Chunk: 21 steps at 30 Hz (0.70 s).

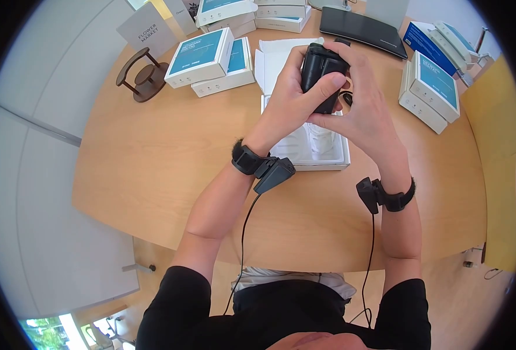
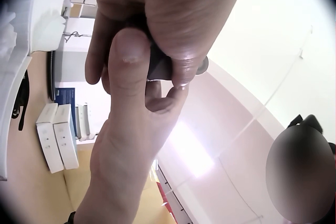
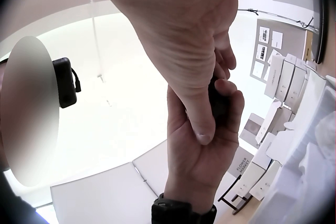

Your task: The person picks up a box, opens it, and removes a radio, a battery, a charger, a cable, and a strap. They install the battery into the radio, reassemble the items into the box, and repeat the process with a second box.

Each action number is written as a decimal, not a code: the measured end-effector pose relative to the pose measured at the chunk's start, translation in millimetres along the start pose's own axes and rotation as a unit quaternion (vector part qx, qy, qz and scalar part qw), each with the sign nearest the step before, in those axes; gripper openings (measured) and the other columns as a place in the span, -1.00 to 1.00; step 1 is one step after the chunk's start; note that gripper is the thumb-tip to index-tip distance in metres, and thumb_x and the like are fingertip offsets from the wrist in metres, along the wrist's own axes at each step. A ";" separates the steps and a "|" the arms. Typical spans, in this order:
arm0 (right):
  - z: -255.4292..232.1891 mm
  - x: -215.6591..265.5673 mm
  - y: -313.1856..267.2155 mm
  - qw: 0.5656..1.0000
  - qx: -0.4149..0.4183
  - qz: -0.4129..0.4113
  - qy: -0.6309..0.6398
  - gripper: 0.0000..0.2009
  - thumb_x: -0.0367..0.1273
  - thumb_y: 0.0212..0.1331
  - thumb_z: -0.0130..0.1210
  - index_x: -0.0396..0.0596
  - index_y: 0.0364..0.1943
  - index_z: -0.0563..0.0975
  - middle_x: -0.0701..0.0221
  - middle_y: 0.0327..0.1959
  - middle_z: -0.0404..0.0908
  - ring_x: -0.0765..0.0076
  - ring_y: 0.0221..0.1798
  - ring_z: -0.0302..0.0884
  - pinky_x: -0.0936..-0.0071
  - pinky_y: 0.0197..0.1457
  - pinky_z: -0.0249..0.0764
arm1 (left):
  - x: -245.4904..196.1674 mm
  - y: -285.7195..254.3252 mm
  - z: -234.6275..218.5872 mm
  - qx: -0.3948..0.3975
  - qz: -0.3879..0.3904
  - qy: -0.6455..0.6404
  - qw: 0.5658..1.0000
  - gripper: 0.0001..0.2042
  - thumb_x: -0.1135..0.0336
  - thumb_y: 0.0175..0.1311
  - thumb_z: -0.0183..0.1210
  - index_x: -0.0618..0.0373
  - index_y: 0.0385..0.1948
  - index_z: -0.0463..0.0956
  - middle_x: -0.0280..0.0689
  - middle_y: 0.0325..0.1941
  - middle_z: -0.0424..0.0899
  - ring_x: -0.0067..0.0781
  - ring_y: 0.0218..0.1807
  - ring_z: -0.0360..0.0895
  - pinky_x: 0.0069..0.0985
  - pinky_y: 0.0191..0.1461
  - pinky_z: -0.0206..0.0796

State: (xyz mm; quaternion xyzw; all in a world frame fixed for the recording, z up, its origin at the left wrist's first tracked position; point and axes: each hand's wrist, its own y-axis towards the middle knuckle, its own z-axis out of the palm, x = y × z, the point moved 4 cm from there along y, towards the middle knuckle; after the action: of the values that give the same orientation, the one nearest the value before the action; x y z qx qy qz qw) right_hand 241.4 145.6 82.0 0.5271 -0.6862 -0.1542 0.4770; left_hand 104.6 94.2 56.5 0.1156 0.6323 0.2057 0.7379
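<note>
Both hands hold a boxy black handheld device [image 1: 322, 67] above an open white box [image 1: 346, 153]. The left hand [image 1: 296, 96] grips its near side, with the thumb lying across the device's face. On the opposite side, the right hand [image 1: 364, 102] wraps its fingers round the far end, its thumb under the lower edge. In the left wrist view the right hand [image 2: 126, 113] closes over the device, most of which is hidden by the fingers. The right wrist view shows the left hand [image 3: 199, 150] cupping the device [image 3: 218, 100] from below. The device's exact kind I cannot tell.
White-and-blue boxes [image 1: 197, 55] stand stacked at the back left, more boxes [image 1: 436, 81] at the right. A small dark wooden chair-shaped stand [image 1: 144, 76] is at the left. Behind the hands lies a black laptop-like slab [image 1: 363, 32]. Cables run from both wrist cameras [image 1: 275, 175].
</note>
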 end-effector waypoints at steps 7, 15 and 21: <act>-1.9 2.4 0.6 1.000 0.001 -0.003 -0.006 -0.01 -0.35 -0.22 0.68 0.16 0.44 0.37 0.25 0.23 0.55 0.08 0.11 0.73 0.24 0.09 0.72 | 1.7 0.3 -1.2 0.002 0.001 0.009 1.000 -0.51 0.17 0.53 0.31 0.22 0.23 0.26 -0.08 -0.06 0.73 -0.38 -0.28 0.77 -0.47 -0.24 0.67; -4.1 1.6 1.6 1.000 0.023 -0.011 0.005 -0.06 -0.33 -0.15 0.65 0.15 0.46 0.40 0.25 0.21 0.58 0.08 0.05 0.78 0.24 0.09 0.77 | -1.3 -0.8 0.9 -0.009 -0.026 -0.045 0.999 -0.51 0.08 0.52 0.31 0.22 0.14 0.27 -0.08 -0.11 0.77 -0.35 -0.19 0.81 -0.43 -0.19 0.71; 4.7 -0.3 -1.0 0.994 0.061 0.057 0.063 -0.01 -0.29 -0.06 0.62 0.17 0.56 0.33 0.20 0.23 0.60 0.01 0.07 0.76 0.27 0.10 0.76 | 4.6 -0.6 -5.3 -0.087 -0.070 -0.069 0.991 -0.43 -0.21 0.59 0.08 0.20 0.20 0.46 -0.09 -0.05 0.74 -0.23 -0.18 0.80 -0.37 -0.16 0.71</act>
State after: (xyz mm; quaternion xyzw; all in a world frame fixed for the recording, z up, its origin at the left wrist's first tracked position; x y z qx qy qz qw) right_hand 238.2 144.1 78.7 0.5238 -0.6922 -0.0508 0.4939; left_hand 100.0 95.2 51.3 0.0210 0.5662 0.1993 0.7995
